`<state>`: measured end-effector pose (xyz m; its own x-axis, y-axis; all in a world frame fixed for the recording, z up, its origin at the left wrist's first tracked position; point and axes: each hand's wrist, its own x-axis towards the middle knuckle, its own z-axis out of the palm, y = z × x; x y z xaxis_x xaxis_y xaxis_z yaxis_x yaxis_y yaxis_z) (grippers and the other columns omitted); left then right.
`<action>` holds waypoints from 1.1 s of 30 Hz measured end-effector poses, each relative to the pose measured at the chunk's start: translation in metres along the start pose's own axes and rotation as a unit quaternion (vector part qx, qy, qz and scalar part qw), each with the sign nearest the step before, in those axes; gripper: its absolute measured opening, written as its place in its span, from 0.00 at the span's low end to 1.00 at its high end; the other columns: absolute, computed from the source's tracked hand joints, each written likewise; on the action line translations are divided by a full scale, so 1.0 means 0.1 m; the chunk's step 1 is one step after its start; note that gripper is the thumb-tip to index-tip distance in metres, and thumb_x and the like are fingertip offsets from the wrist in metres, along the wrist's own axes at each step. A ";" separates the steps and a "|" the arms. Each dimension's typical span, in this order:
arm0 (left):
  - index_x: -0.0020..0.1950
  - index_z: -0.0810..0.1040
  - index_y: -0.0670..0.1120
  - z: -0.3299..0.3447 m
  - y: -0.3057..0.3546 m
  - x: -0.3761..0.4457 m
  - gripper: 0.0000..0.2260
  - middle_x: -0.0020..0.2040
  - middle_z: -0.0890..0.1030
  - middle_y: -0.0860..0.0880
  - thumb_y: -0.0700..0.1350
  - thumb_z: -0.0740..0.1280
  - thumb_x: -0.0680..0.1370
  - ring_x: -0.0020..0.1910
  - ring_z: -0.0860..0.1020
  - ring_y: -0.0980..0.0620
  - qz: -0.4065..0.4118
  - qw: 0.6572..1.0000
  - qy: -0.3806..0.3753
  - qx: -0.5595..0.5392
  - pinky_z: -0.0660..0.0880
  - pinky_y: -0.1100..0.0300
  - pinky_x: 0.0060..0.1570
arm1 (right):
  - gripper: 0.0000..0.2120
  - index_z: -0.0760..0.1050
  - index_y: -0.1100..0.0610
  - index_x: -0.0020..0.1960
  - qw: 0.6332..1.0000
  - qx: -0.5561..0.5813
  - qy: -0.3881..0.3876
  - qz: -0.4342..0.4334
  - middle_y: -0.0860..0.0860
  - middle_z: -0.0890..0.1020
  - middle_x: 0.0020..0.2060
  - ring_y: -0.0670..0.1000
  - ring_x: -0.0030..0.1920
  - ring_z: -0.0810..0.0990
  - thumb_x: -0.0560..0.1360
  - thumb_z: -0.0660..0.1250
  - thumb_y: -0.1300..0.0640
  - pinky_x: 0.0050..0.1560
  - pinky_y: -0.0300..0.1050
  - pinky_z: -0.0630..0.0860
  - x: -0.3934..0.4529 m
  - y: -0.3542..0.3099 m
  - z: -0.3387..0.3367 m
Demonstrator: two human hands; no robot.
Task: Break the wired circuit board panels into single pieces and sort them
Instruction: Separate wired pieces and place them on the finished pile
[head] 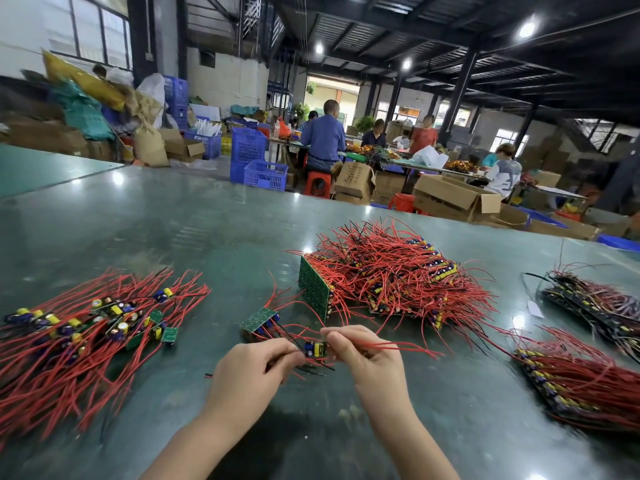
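Note:
Both hands meet over the green table near its front. Between them is a small circuit board piece with a yellow part, a blue capacitor and red and black wires. My left hand pinches its left end, and my right hand pinches its right end along with the red wires trailing right. A short green panel strip lies just beyond my left hand. On the left sits a pile of single pieces. A heap of uncut panels lies behind my right hand.
Two more stacks of wired panels lie at the right, a near stack and a far stack. Beyond the table's far edge stand blue crates, cardboard boxes, red stools and several seated people at another bench.

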<state>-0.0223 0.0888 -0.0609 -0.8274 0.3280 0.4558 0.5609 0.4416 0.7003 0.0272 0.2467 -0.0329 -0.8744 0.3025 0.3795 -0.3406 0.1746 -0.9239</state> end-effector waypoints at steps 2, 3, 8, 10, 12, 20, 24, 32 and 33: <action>0.46 0.76 0.59 -0.02 -0.02 -0.03 0.12 0.32 0.77 0.57 0.66 0.60 0.74 0.32 0.75 0.55 0.000 0.997 0.017 0.072 0.67 0.62 0.33 | 0.12 0.84 0.53 0.38 1.000 -0.008 0.012 -0.021 0.49 0.81 0.32 0.44 0.33 0.78 0.72 0.69 0.68 0.37 0.34 0.74 0.00 -0.01 -0.01; 0.44 0.77 0.58 -0.03 -0.04 -0.03 0.16 0.31 0.77 0.57 0.68 0.58 0.74 0.32 0.75 0.55 -0.003 0.995 0.023 0.097 0.67 0.63 0.32 | 0.11 0.84 0.55 0.38 0.999 -0.007 0.022 -0.026 0.49 0.81 0.32 0.43 0.33 0.78 0.71 0.69 0.68 0.37 0.33 0.74 0.02 -0.02 -0.03; 0.37 0.77 0.54 -0.06 -0.08 0.01 0.16 0.23 0.70 0.55 0.64 0.62 0.75 0.32 0.74 0.55 -0.033 0.984 0.026 0.172 0.59 0.66 0.28 | 0.08 0.84 0.58 0.40 0.999 -0.023 0.018 -0.026 0.48 0.82 0.34 0.41 0.35 0.78 0.72 0.69 0.68 0.38 0.32 0.73 0.01 0.01 -0.01; 0.36 0.76 0.52 -0.08 -0.13 0.01 0.20 0.26 0.73 0.57 0.66 0.59 0.74 0.29 0.72 0.56 -0.028 0.987 0.019 0.159 0.60 0.66 0.28 | 0.09 0.84 0.57 0.40 0.999 -0.027 0.031 -0.024 0.49 0.83 0.35 0.42 0.35 0.78 0.72 0.69 0.68 0.39 0.34 0.74 0.02 0.01 -0.03; 0.33 0.74 0.51 -0.14 -0.17 0.02 0.23 0.28 0.74 0.61 0.69 0.58 0.74 0.28 0.71 0.57 -0.015 0.993 0.009 0.119 0.61 0.64 0.28 | 0.09 0.84 0.55 0.40 0.997 -0.005 0.074 -0.017 0.52 0.84 0.36 0.43 0.35 0.79 0.72 0.69 0.67 0.39 0.35 0.75 0.08 0.00 -0.12; 0.34 0.77 0.54 -0.17 -0.16 0.04 0.26 0.25 0.72 0.55 0.70 0.50 0.69 0.29 0.71 0.58 -0.026 0.991 0.058 0.120 0.64 0.60 0.35 | 0.08 0.84 0.56 0.41 0.996 0.019 0.089 -0.007 0.51 0.84 0.34 0.43 0.33 0.77 0.72 0.69 0.66 0.37 0.34 0.75 0.11 -0.03 -0.18; 0.61 0.77 0.51 -0.10 -0.06 0.01 0.23 0.51 0.81 0.57 0.56 0.57 0.70 0.56 0.75 0.54 0.078 0.968 0.136 0.197 0.61 0.45 0.63 | 0.08 0.84 0.57 0.40 0.995 0.027 0.093 0.007 0.55 0.83 0.37 0.43 0.32 0.77 0.72 0.69 0.68 0.36 0.33 0.74 0.09 -0.03 -0.14; 0.57 0.81 0.46 0.07 0.10 -0.04 0.15 0.51 0.82 0.52 0.49 0.61 0.76 0.44 0.81 0.52 0.208 0.956 0.149 0.146 0.74 0.61 0.42 | 0.13 0.80 0.59 0.52 0.980 0.145 -0.021 0.133 0.55 0.86 0.41 0.46 0.39 0.83 0.71 0.68 0.71 0.39 0.34 0.77 -0.06 -0.03 0.12; 0.56 0.82 0.46 -0.01 0.08 -0.02 0.15 0.49 0.82 0.52 0.49 0.61 0.75 0.40 0.82 0.51 0.189 0.956 0.160 0.158 0.75 0.61 0.37 | 0.16 0.79 0.58 0.55 0.982 0.123 -0.031 0.137 0.53 0.86 0.42 0.44 0.39 0.83 0.70 0.69 0.72 0.40 0.33 0.77 -0.06 -0.03 0.13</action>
<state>-0.0161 0.0913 -0.0555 -0.5025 0.2645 0.8231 0.7604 0.5882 0.2752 0.0290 0.2324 -0.0326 -0.9616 0.2476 0.1185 -0.1565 -0.1396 -0.9778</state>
